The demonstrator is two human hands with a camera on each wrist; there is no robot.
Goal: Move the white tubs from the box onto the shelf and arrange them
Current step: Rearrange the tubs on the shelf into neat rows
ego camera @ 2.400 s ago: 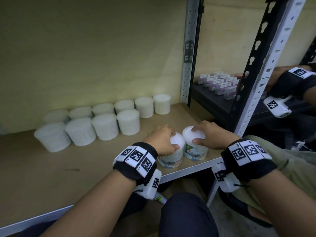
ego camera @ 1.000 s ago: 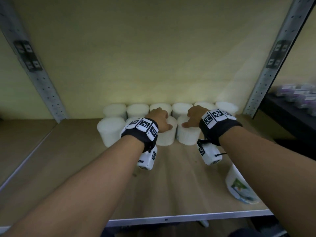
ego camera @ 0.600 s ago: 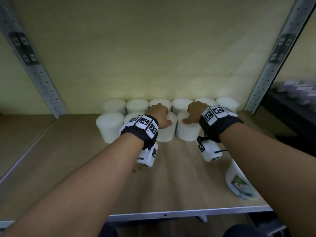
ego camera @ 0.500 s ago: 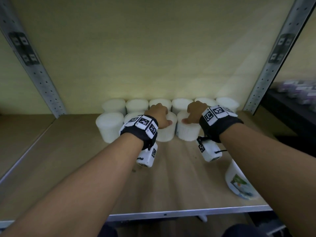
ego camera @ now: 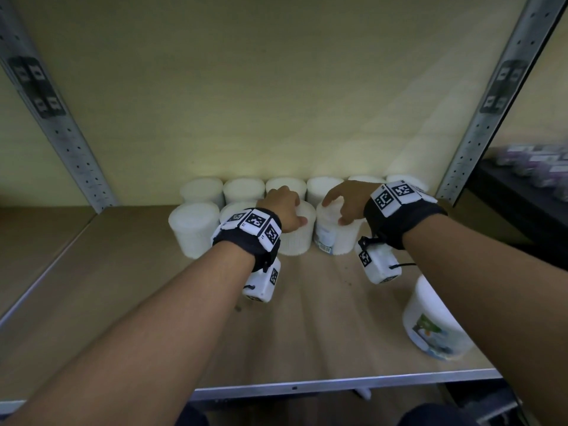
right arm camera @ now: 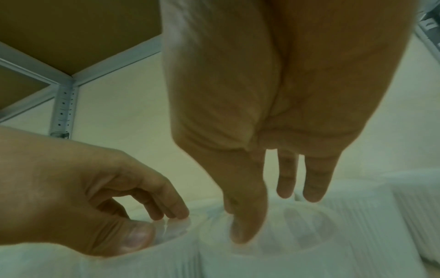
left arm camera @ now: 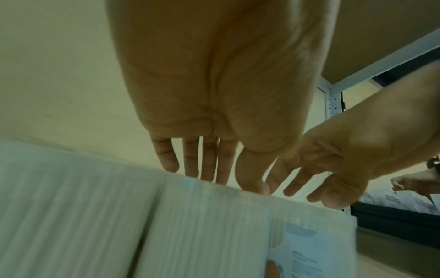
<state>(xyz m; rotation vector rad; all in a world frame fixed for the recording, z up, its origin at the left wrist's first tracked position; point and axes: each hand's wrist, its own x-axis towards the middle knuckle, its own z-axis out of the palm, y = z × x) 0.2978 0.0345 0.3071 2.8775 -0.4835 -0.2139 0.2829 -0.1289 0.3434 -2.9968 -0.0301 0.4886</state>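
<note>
White ribbed tubs stand in two rows at the back of the wooden shelf (ego camera: 307, 327): a back row (ego camera: 244, 189) and a front row (ego camera: 192, 229). My left hand (ego camera: 292, 210) grips the lid of a front-row tub (ego camera: 296, 242), thumb on its near edge (right arm camera: 135, 237). My right hand (ego camera: 339, 207) rests with fairly straight fingers (right arm camera: 314, 184) and thumb on the neighbouring tub (ego camera: 338, 241), whose label faces front left (left arm camera: 309, 248). A further tub (ego camera: 430, 321) with a picture label leans at the shelf's front right.
Perforated metal uprights (ego camera: 61, 133) (ego camera: 479, 118) frame the bay, and the yellow back wall stands right behind the tubs. The shelf's metal front edge (ego camera: 307, 385) runs below my forearms. A dark neighbouring shelf (ego camera: 522, 207) holds purple boxes (ego camera: 538, 161).
Both hands brought tubs from the front edge to the front row. In the last half second the right tub turned so its label shows, and my right index finger lifted.
</note>
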